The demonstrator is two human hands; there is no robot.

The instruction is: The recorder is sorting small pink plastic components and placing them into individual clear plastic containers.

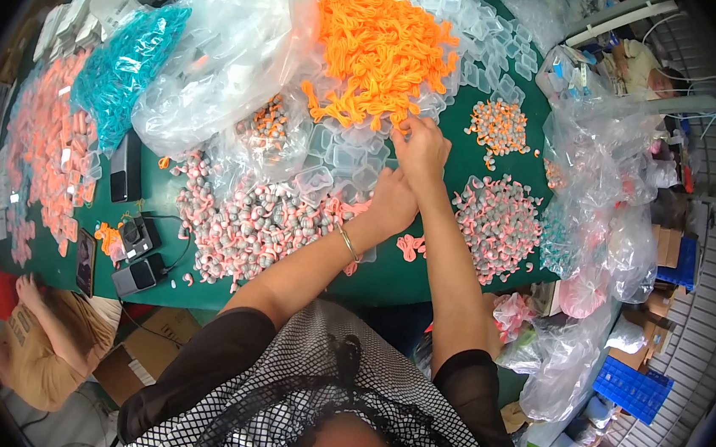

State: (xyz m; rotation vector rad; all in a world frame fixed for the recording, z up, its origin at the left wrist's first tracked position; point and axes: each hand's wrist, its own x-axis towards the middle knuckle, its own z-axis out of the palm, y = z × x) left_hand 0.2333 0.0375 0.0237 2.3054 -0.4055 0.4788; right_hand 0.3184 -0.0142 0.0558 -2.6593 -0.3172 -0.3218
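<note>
Open room is tight: just right of the right hand (pixel 424 151) a narrow bare strip of green table (pixel 465 165) separates its fingers from the small orange-and-grey pile (pixel 500 127), and the larger pink-and-grey heap (pixel 498 227) sits lower right. Clear plastic boxes (pixel 348 156) crowd the left side of the fingertips; the table's front edge lies well back toward the person's body. The orange cords (pixel 381 51) are heaped just beyond the right fingertips, which meet their near edge. The bundles' long axes run in mixed directions; one at the heap's left corner lies roughly sideways. The right fingers are narrow, but whether they grip a cord cannot be told. The left hand (pixel 396 200) is bent beside the right wrist, its fingertips hidden.
</note>
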